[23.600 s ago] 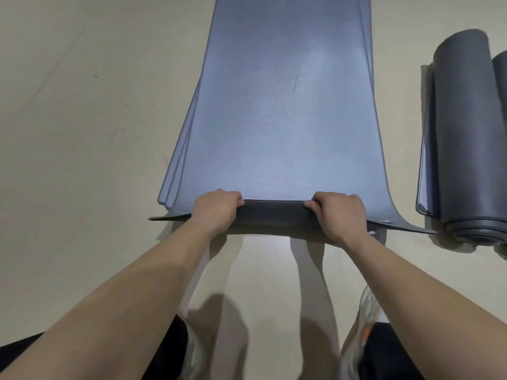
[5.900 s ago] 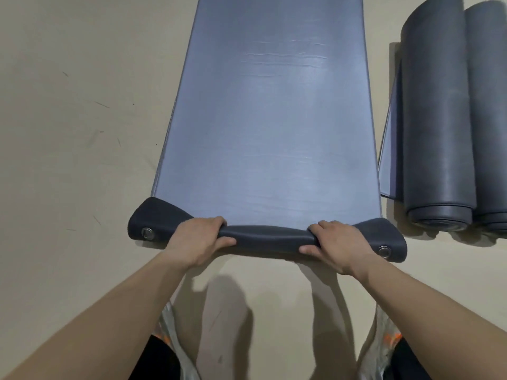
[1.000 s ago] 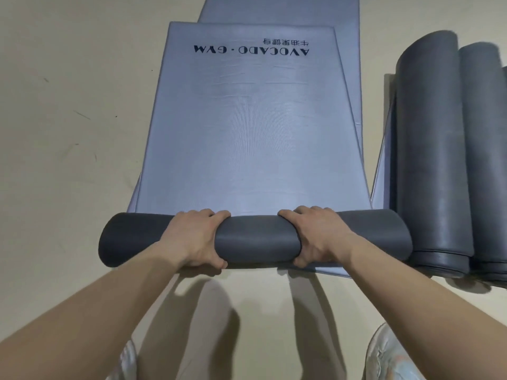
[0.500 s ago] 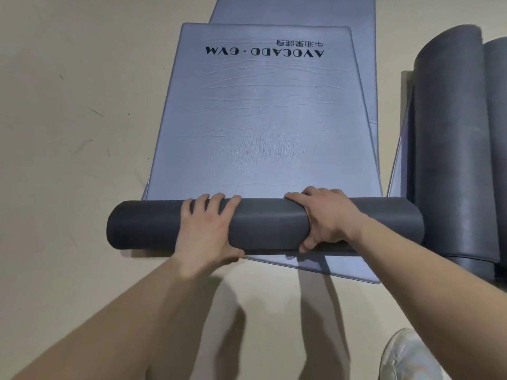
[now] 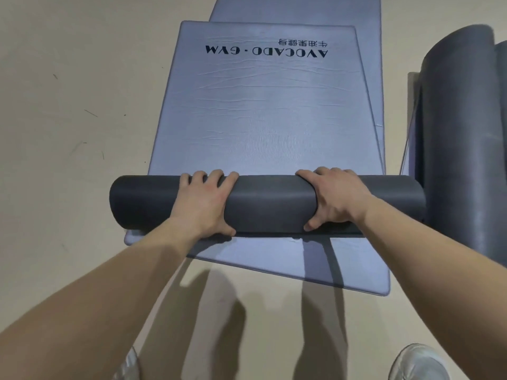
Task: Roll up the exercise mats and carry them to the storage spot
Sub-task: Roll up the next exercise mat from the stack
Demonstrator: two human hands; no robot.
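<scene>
On the left, bare floor (image 5: 68,133) is seen, and the left end of the roll (image 5: 269,204) overhangs the edge of the mats beneath it. The roll is gripped by the left hand (image 5: 204,204), with the fingers draped close together over the top and the thumb tucked against the near side. The same hold is taken by the right hand (image 5: 333,200) further along. The roll lies crosswise on a second mat (image 5: 315,259), with the unrolled stretch (image 5: 263,111) of its own mat ahead and the printed lettering (image 5: 266,52) near the far end.

Several faults can be expected. Both hands are set inboard, so the ends are left unpressed and may be wound loose or telescoped. The second mat, which is laid askew, could be dragged along by friction. If one hand is pushed harder, the roll would be steered off line. A drift to the right would jam its end against the rolled mats (image 5: 461,160); whether it touches them now cannot be told. A slackened hold would let the foam spring open.

No container is in view: the rolled mats are laid on the floor, not in a bin or rack
</scene>
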